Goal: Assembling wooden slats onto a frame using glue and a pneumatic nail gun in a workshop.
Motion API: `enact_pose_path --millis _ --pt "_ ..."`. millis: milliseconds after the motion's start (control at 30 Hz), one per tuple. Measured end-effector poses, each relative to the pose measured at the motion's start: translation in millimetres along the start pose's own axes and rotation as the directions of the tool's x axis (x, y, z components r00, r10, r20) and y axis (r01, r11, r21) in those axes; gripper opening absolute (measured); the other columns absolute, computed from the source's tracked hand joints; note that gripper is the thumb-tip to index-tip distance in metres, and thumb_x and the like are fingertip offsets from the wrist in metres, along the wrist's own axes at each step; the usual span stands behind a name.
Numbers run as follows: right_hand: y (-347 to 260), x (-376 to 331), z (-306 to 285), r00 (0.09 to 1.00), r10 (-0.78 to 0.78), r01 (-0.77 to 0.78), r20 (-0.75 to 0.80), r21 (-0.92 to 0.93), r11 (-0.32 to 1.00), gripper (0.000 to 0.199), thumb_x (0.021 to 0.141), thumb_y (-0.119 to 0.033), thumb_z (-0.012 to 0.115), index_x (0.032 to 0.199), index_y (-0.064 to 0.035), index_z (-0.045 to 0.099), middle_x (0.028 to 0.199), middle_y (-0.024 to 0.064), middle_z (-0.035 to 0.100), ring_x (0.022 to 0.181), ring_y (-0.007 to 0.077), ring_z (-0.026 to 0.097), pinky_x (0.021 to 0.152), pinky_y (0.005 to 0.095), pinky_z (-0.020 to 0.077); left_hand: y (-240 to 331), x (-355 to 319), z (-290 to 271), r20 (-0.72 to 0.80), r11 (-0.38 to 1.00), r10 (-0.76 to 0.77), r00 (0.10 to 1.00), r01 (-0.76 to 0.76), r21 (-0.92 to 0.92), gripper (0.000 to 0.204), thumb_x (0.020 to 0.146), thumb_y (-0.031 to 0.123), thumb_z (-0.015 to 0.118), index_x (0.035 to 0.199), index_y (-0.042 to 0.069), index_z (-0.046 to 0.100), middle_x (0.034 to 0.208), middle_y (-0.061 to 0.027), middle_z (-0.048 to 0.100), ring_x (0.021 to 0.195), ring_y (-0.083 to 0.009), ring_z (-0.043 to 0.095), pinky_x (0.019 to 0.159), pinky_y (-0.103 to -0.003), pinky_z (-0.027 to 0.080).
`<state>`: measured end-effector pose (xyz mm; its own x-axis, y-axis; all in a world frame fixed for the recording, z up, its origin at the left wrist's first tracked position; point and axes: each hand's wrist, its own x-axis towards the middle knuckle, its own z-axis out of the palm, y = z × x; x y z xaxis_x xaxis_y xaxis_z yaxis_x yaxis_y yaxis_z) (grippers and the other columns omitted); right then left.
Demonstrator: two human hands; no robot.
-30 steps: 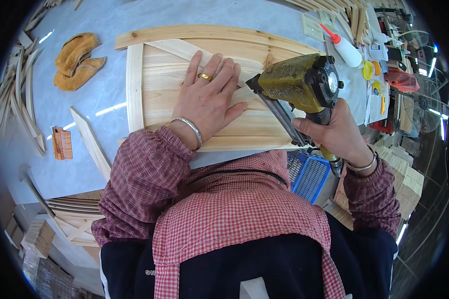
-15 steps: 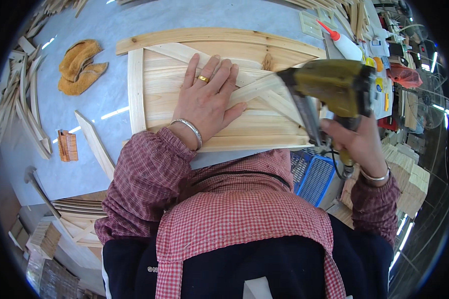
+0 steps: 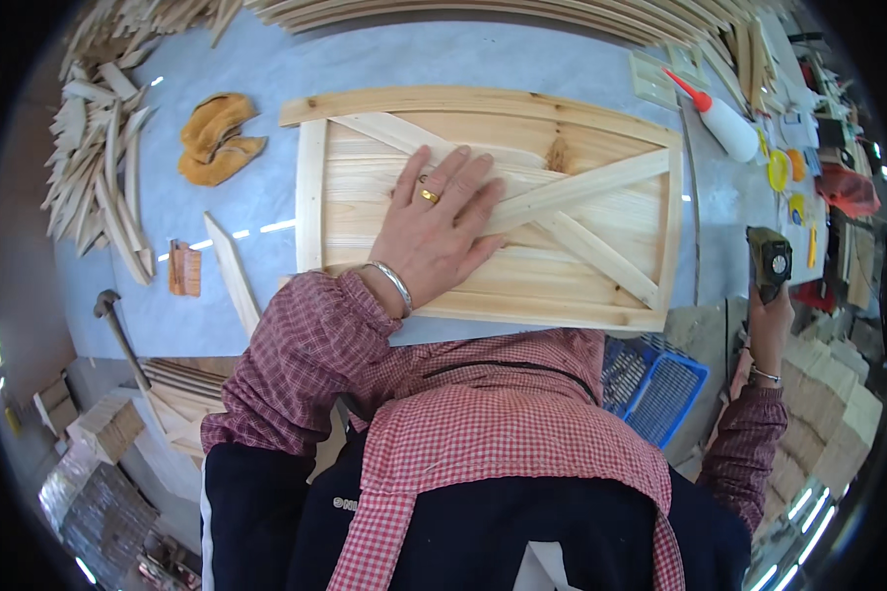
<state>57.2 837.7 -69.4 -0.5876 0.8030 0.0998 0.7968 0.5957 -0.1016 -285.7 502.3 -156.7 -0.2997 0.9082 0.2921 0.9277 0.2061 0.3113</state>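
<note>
My left hand [image 3: 434, 231] lies flat on a pale wooden panel [image 3: 512, 281], fingers stretched out, with a gold ring and a silver bangle showing. The panel has a raised frame and crossing diagonal slats, one of them partly under my fingers. Off to the right, beyond the panel's end, my right hand [image 3: 772, 320] is wrapped round the handle of a yellow-and-black nail gun [image 3: 769, 258]. The gun stands at the table's right side, apart from the panel, seen end-on; its nose is hard to make out.
On the grey table [image 3: 266, 182] lie a tan cloth [image 3: 212, 143], a small brush [image 3: 183, 269], a pointed wood strip [image 3: 232, 274] and a white red-tipped bottle [image 3: 729, 128]. Wood strips [image 3: 94, 167] heap at left. A hammer [image 3: 118, 330] leans at the near-left edge; a blue basket [image 3: 665, 399] sits below.
My right hand has carried the nail gun away from the panel, rightward and toward the table's edge. My left hand stays flat on the panel. The whole view has shifted slightly.
</note>
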Motion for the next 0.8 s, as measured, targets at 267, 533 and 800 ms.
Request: enact_pose_path --millis 267,533,800 --pt "56 31 50 0.985 0.171 -0.169 -0.026 -0.34 0.925 0.051 0.086 -0.035 0.06 0.128 -0.0091 0.046 0.096 0.0246 0.064 0.092 0.0435 0.059 0.072 0.0484 0.0468 7 -3 -7 -0.02 0.999 0.037 0.999 -0.036 0.029 0.04 0.079 0.029 0.065 0.11 0.004 0.06 0.119 -0.0105 0.052 0.12 -0.0272 0.044 0.104 -0.048 0.031" --pt "76 63 70 0.949 0.312 -0.313 -0.037 -0.03 0.949 0.065 0.081 -0.047 0.064 0.131 -0.0102 0.045 0.11 0.0232 0.061 0.104 0.0401 0.057 0.083 0.0456 0.0445 1 -56 -51 -0.125 0.973 -0.229 0.965 0.228 -0.022 0.031 0.078 0.016 0.066 0.105 0.003 0.059 0.11 -0.0134 0.056 0.107 -0.0311 0.053 0.093 -0.044 0.041" --pt "65 67 73 0.97 0.242 -0.244 -0.037 -0.072 0.967 0.066 0.08 -0.046 0.066 0.129 -0.0072 0.047 0.112 0.0189 0.06 0.108 0.0343 0.054 0.089 0.0425 0.0424 -10 -135 -103 -0.265 0.729 -0.663 0.7 0.684 -0.017 0.021 0.085 0.008 0.06 0.106 0.004 0.061 0.111 -0.0125 0.057 0.102 -0.0279 0.055 0.087 -0.034 0.044"
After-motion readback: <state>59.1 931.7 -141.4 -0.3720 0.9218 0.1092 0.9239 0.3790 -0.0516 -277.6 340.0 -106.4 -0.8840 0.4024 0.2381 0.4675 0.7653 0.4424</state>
